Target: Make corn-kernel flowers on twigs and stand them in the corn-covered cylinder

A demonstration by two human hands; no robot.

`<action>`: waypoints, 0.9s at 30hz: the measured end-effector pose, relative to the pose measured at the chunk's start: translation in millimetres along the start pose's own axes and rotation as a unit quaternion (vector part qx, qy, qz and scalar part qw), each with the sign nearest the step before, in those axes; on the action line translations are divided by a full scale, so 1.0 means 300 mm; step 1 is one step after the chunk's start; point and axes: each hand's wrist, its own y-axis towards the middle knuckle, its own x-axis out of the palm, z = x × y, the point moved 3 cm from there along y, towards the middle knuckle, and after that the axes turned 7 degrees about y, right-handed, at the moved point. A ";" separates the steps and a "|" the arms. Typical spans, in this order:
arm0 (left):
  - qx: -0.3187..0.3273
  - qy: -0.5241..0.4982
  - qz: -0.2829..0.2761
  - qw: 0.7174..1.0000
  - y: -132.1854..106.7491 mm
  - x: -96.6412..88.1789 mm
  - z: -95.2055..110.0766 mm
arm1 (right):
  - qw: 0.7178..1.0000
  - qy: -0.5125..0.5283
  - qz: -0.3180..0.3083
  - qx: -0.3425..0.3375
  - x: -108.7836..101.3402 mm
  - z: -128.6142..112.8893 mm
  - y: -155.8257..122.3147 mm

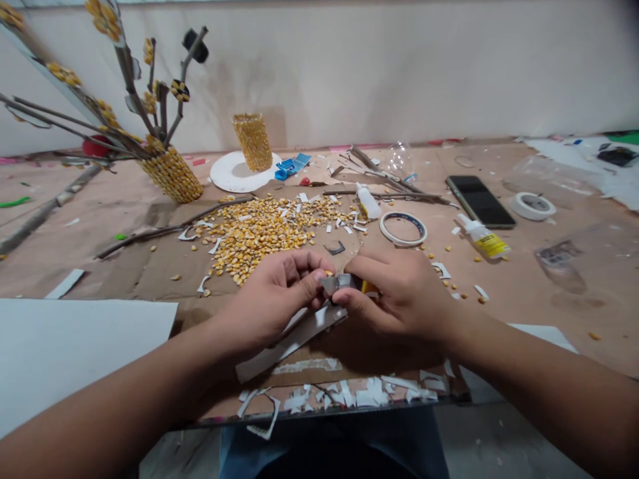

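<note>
Both my hands meet over the near middle of the cardboard-covered table (529, 293). My left hand (274, 296) pinches one end of a small grey strip piece (333, 284), with a yellow corn kernel at its fingertips. My right hand (399, 293) is closed on the other end of the same piece, and something yellow shows under its fingers. A long white paper strip (289, 342) lies under my hands. A heap of loose corn kernels (259, 233) lies just beyond them.
A kernel-covered vase with twigs (172, 173) stands at the back left, and a kernel-covered cup (253, 141) on a white plate. Glue bottles (483, 238), a tape ring (403, 228), a tape roll (533, 205), a phone (480, 201) and white sheets (74, 346) lie around. Paper scraps (349, 392) line the near edge.
</note>
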 end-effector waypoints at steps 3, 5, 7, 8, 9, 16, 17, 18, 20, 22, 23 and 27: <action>0.000 -0.006 0.022 1.000 -0.005 0.006 -0.009 | 1.000 0.004 -0.018 0.000 0.003 -0.002 0.000; -0.006 -0.014 0.035 0.999 -0.007 0.012 -0.019 | 1.000 0.007 -0.031 0.002 0.007 -0.003 -0.001; -0.012 -0.021 0.050 0.998 -0.008 0.016 -0.029 | 0.999 0.005 -0.041 0.004 0.013 -0.007 -0.003; -0.016 -0.022 0.058 0.998 -0.010 0.018 -0.033 | 0.999 0.004 -0.045 0.004 0.016 -0.010 -0.004; -0.023 -0.023 0.064 0.997 -0.012 0.019 -0.035 | 0.999 0.004 -0.048 0.003 0.018 -0.013 -0.006; -0.056 -0.082 0.070 0.993 -0.040 0.028 0.002 | 0.998 -0.007 0.012 0.058 -0.015 0.042 0.011; -0.061 -0.096 0.069 0.991 -0.041 0.030 0.005 | 0.995 -0.011 0.041 0.092 -0.028 0.065 0.016; -0.065 -0.110 0.068 0.989 -0.040 0.031 0.007 | 0.990 -0.014 0.069 0.126 -0.041 0.086 0.020; -0.073 -0.132 0.067 0.986 -0.036 0.033 0.003 | 0.982 0.007 0.104 0.159 -0.058 0.109 0.026; -0.073 -0.136 0.063 0.986 -0.031 0.033 -0.004 | 0.983 0.068 0.108 0.133 -0.063 0.097 0.029; -0.068 -0.128 0.059 0.988 -0.029 0.033 -0.008 | 0.984 0.106 0.100 0.107 -0.061 0.079 0.028; -0.044 -0.064 0.046 0.996 -0.025 0.032 -0.015 | 0.977 0.208 0.050 0.019 -0.043 0.001 0.012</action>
